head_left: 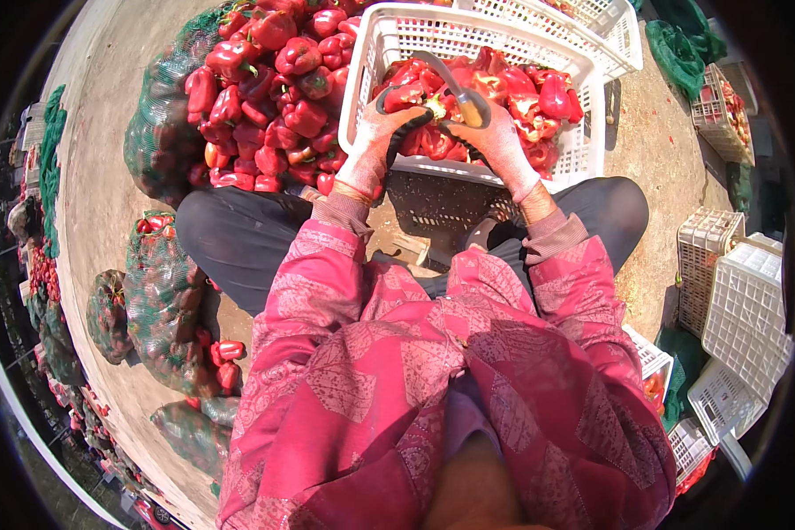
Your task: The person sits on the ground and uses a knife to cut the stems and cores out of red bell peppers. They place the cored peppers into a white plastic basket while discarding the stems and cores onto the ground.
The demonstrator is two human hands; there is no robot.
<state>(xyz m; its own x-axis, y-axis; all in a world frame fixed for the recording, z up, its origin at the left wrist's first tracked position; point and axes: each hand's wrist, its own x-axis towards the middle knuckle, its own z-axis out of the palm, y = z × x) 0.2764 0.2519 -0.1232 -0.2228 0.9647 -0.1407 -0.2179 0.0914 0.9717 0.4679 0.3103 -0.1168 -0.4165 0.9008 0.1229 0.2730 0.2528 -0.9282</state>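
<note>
Over the near side of a white plastic crate, my gloved left hand grips a red bell pepper, its pale stem end facing right. My gloved right hand is closed around the wooden handle of a small curved knife. The knife's grey blade points up and to the left, above the crate. Under both hands lie many cut red bell peppers, some with pale inner flesh showing. My fingertips hide part of the held pepper.
Left of the crate is a large pile of whole red peppers. Green mesh sacks of peppers stand at left. More white crates are stacked at right, and another crate adjoins the far side. Green netting lies at upper right.
</note>
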